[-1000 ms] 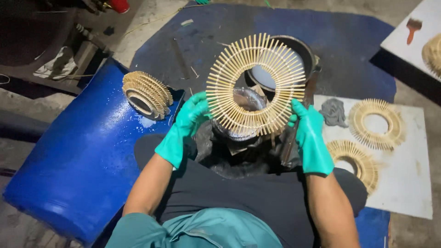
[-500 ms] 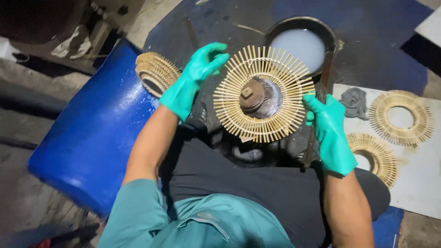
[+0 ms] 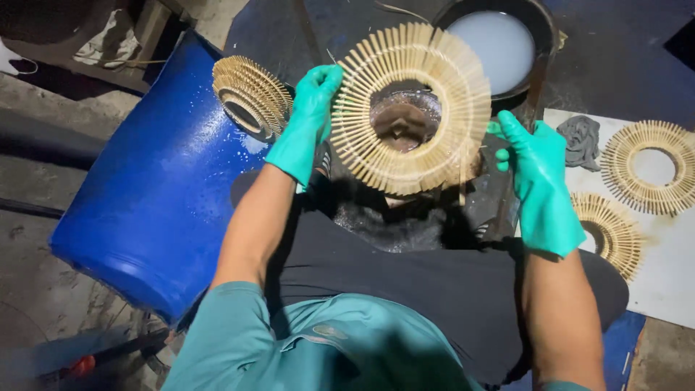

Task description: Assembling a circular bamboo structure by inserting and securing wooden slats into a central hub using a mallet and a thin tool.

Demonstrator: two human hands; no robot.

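Note:
Between my two green-gloved hands I hold up a flat ring of thin wooden sticks that fan outward like spokes. My left hand grips its left rim. My right hand is at its right edge, thumb and fingertips on the sticks. Through the ring's hole shows a dark round metal block below it. Behind the ring stands a dark pan of milky white liquid.
A stack of stick rings rests on a blue plastic drum to my left. Two more rings and a grey rag lie on a white board at the right.
The ring has come up off the metal block. My left hand, open in the air half a second ago, has closed on its left rim. The view has shifted closer.

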